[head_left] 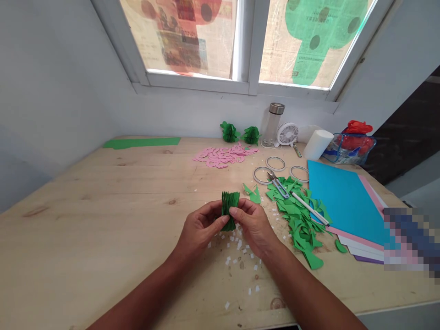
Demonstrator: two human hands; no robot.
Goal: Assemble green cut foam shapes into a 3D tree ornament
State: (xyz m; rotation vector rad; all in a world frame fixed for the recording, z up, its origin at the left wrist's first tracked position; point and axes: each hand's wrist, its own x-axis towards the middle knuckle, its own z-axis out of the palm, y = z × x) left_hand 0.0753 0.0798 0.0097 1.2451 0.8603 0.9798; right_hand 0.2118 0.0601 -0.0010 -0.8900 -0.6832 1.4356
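Note:
Between my two hands, above the wooden table (113,220), is a thick bundle of green paper layers (230,201) with narrow edges facing up. My left hand (201,227) grips it from the left, thumb across its lower front. From the right, my right hand (254,222) pinches it, with the thumb on the front face. The fingers behind the bundle are partly hidden. Small white paper bits (239,244) lie scattered beneath and in front of the hands. A green scrap (253,194) lies just beyond my right hand.
Green paper offcuts (299,220) pile up at right, with thread snips (279,185) and a white pen (309,208) on top. Tape rolls (275,163), coloured sheets (343,197), pink cutouts (223,156), two green paper ornaments (229,132), a glass bottle (273,126) and a small fan (288,134) stand beyond.

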